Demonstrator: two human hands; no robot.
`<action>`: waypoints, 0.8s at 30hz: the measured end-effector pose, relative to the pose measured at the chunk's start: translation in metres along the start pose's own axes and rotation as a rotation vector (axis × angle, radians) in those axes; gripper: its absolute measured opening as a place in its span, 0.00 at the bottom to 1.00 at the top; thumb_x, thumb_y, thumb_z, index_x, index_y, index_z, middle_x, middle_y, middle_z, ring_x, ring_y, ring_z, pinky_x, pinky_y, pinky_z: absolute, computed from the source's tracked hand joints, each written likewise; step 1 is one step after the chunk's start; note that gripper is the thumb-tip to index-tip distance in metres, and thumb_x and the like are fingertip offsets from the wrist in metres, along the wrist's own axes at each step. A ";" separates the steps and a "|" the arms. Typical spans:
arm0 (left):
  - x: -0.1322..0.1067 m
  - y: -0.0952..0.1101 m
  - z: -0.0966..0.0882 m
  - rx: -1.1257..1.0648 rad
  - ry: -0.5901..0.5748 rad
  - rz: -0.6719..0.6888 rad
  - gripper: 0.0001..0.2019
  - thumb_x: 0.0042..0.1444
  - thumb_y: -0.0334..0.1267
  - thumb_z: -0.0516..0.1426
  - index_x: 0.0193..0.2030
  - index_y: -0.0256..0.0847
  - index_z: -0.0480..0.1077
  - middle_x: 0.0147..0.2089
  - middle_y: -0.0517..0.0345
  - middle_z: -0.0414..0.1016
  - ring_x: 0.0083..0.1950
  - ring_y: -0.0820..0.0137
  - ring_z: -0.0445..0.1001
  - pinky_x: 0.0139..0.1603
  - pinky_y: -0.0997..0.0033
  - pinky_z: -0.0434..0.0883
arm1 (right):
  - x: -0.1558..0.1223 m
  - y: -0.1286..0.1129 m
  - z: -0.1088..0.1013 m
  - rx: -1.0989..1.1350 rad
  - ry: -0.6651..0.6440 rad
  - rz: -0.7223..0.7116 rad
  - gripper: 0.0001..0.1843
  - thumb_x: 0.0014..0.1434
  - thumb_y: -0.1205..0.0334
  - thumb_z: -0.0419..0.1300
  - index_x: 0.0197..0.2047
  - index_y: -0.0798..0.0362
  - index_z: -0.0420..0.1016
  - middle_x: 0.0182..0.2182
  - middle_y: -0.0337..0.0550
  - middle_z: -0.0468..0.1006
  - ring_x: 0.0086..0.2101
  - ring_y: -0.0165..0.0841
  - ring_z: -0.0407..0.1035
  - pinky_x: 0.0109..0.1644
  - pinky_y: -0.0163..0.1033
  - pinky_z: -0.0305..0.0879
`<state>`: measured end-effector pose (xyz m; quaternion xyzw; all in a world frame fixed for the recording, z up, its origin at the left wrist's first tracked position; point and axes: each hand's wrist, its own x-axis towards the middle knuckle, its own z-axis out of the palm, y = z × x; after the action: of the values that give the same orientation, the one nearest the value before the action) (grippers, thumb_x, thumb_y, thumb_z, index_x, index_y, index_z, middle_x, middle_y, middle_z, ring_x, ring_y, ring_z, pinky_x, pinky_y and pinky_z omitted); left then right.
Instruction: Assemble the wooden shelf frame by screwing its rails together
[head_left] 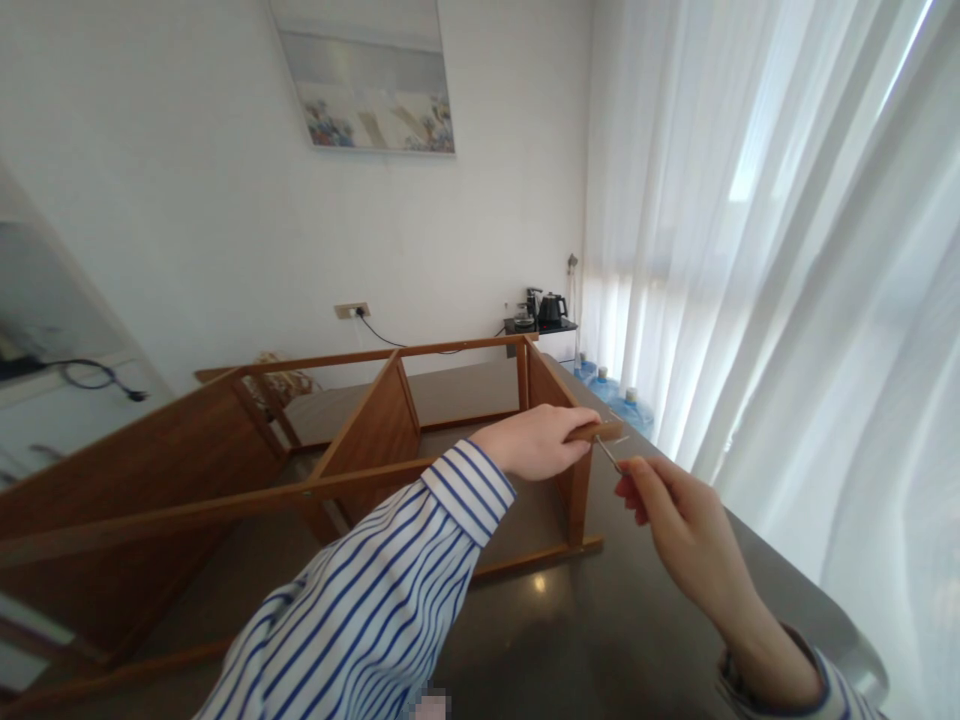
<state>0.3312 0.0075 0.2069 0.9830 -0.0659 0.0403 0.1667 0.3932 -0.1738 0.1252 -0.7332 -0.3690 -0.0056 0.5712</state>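
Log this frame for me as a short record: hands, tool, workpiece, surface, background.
Left hand: left hand grips the wooden frame near an upper rail's end
Right hand: right hand holds a thin metal tool
Tool contact: reaches that rail end; too small to tell whether it is seated
Workpiece: wooden frame with cross panels, lying on the table
Surface: glossy dark table
Background: dark kettle, blue bottles, white curtain, wall picture

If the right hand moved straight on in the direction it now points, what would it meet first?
Probably the wooden rail's end, held by the left hand, where the thin tool points; depth is unclear.
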 end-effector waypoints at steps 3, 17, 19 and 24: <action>0.000 0.001 -0.001 -0.014 -0.002 -0.011 0.14 0.60 0.42 0.48 0.51 0.45 0.66 0.44 0.57 0.74 0.43 0.66 0.72 0.42 0.71 0.65 | 0.001 0.002 0.000 0.108 -0.035 0.019 0.19 0.64 0.48 0.48 0.38 0.53 0.73 0.27 0.41 0.76 0.26 0.30 0.69 0.29 0.35 0.67; 0.000 0.000 -0.001 0.002 -0.003 -0.026 0.16 0.60 0.43 0.48 0.52 0.45 0.66 0.47 0.56 0.75 0.45 0.66 0.73 0.45 0.71 0.66 | 0.003 0.009 -0.028 -0.865 0.099 -0.987 0.16 0.58 0.70 0.59 0.51 0.59 0.71 0.47 0.54 0.75 0.44 0.42 0.69 0.45 0.45 0.68; 0.000 0.001 -0.001 0.004 -0.005 -0.037 0.16 0.60 0.43 0.48 0.53 0.45 0.65 0.48 0.55 0.75 0.46 0.65 0.73 0.45 0.71 0.66 | 0.003 0.005 -0.032 -0.934 0.101 -1.044 0.16 0.58 0.72 0.58 0.51 0.61 0.71 0.48 0.57 0.74 0.46 0.44 0.68 0.45 0.46 0.67; 0.000 0.000 -0.002 -0.001 -0.010 -0.029 0.16 0.60 0.43 0.48 0.53 0.45 0.65 0.47 0.55 0.75 0.45 0.65 0.73 0.44 0.71 0.66 | 0.004 -0.004 -0.033 -0.985 0.085 -1.080 0.15 0.59 0.74 0.56 0.50 0.62 0.72 0.45 0.56 0.76 0.44 0.43 0.69 0.44 0.46 0.67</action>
<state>0.3307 0.0081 0.2087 0.9840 -0.0524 0.0329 0.1674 0.4077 -0.1990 0.1412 -0.6201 -0.6111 -0.4802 0.1069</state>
